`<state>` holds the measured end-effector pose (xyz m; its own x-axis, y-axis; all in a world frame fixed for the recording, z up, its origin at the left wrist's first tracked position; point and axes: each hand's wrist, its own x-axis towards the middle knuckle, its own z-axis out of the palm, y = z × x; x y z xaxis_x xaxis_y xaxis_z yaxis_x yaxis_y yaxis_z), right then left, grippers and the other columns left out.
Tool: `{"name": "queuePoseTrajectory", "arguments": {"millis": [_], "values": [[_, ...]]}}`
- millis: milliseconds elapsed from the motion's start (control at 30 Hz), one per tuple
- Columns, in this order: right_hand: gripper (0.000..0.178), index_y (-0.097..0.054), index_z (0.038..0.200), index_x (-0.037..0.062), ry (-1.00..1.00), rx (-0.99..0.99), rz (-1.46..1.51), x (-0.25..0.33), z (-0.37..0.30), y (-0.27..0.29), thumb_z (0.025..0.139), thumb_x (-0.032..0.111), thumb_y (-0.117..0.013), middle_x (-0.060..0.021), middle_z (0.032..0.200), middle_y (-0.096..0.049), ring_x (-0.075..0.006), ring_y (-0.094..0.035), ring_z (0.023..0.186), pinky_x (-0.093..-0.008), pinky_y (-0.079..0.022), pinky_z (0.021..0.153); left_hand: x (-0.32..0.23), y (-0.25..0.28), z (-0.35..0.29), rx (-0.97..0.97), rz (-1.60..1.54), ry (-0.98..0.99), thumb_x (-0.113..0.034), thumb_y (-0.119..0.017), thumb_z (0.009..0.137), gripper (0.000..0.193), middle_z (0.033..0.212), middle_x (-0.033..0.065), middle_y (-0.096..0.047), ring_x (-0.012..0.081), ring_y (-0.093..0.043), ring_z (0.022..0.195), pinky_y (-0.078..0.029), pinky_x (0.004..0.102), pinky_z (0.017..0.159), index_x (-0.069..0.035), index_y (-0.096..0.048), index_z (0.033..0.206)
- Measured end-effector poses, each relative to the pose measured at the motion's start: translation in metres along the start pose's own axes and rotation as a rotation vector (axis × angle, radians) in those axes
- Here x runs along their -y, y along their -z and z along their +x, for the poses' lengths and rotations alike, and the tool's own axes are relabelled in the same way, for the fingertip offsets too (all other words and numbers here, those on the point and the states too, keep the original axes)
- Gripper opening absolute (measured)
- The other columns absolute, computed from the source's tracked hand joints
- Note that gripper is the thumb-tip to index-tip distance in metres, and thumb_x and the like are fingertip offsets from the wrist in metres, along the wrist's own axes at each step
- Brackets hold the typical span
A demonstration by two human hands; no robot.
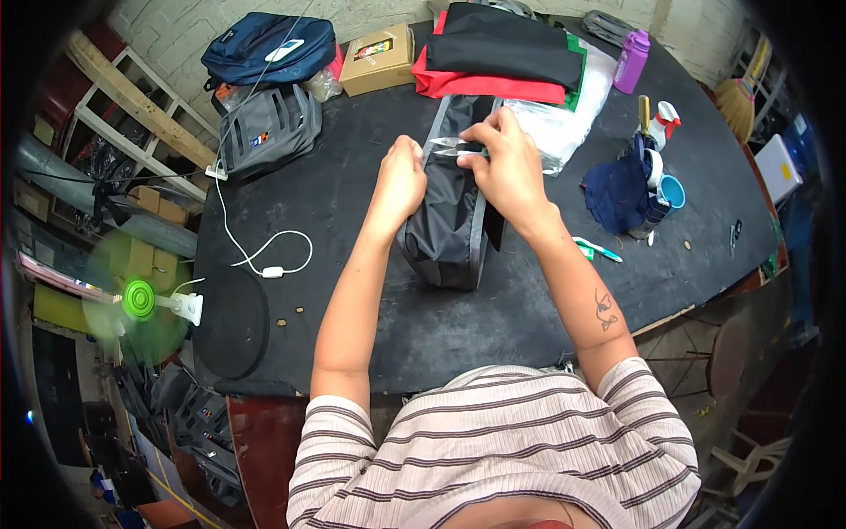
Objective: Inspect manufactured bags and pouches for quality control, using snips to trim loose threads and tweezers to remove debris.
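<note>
A long black fabric bag piece (445,220) with grey edging stands on the dark table in front of me. My left hand (402,183) is closed at its left edge, the fingers curled and pinching the edging. In my right hand (513,167) is a pair of thread snips (449,147), its two silver blades apart and pointing left over the piece, close to the left edging. My right fingers wrap round the dark handle, which is mostly hidden.
Folded black and red fabric (502,53) lies at the back beside a cardboard box (379,60), a blue backpack (264,48) and a grey bag (273,128). To the right are a purple bottle (631,62) and navy cloth (614,196). A small fan (139,300) spins at left near a white cable (231,238).
</note>
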<state>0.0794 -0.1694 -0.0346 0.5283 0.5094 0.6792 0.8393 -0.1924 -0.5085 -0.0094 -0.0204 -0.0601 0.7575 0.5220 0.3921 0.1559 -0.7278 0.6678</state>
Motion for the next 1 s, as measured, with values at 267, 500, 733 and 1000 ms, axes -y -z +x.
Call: {"name": "queuePoseTrajectory", "arguments": {"millis": [267, 500, 733, 1000], "values": [[0.022, -0.068, 0.082, 0.0045, 0.060, 0.037, -0.090, -0.002, 0.001, -0.010, 0.062, 0.007, -0.077, -0.0074, 0.088, -0.053, -0.0286, -0.058, 0.084, -0.0403, -0.046, 0.075, 0.009, -0.006, -0.004, 0.027, -0.254, 0.129, -0.008, -0.044, 0.095, 0.010, 0.081, 0.0114, -0.053, 0.0198, -0.052, 0.076, -0.043, 0.0304, 0.074, -0.001, -0.048, 0.090], [0.020, -0.068, 0.082, 0.0046, 0.034, 0.049, -0.087, 0.001, -0.001, -0.009, 0.064, 0.006, -0.076, -0.0069, 0.089, -0.053, -0.0280, -0.058, 0.084, -0.0398, -0.045, 0.076, -0.001, -0.008, -0.009, -0.034, -0.267, 0.101, -0.008, -0.046, 0.095, 0.008, 0.078, 0.0057, -0.049, 0.0141, -0.046, 0.072, -0.041, 0.0277, 0.069, -0.001, -0.048, 0.090], [0.019, -0.069, 0.081, 0.0050, 0.007, 0.039, -0.063, -0.001, -0.003, -0.010, 0.064, 0.008, -0.076, -0.0061, 0.089, -0.053, -0.0244, -0.058, 0.086, -0.0389, -0.042, 0.075, -0.004, -0.007, -0.010, -0.057, -0.289, 0.093, -0.007, -0.046, 0.095, 0.009, 0.076, 0.0001, -0.045, 0.0081, -0.040, 0.070, -0.038, 0.0240, 0.065, -0.002, -0.048, 0.088], [0.020, -0.066, 0.085, 0.0035, -0.015, -0.005, -0.027, -0.004, -0.005, -0.014, 0.068, 0.009, -0.075, -0.0086, 0.092, -0.052, -0.0279, -0.058, 0.085, -0.0408, -0.044, 0.073, 0.000, -0.007, -0.003, -0.084, -0.350, 0.096, -0.009, -0.046, 0.095, 0.008, 0.078, 0.0060, -0.052, 0.0136, -0.049, 0.071, -0.042, 0.0279, 0.068, -0.002, -0.049, 0.092]]}}
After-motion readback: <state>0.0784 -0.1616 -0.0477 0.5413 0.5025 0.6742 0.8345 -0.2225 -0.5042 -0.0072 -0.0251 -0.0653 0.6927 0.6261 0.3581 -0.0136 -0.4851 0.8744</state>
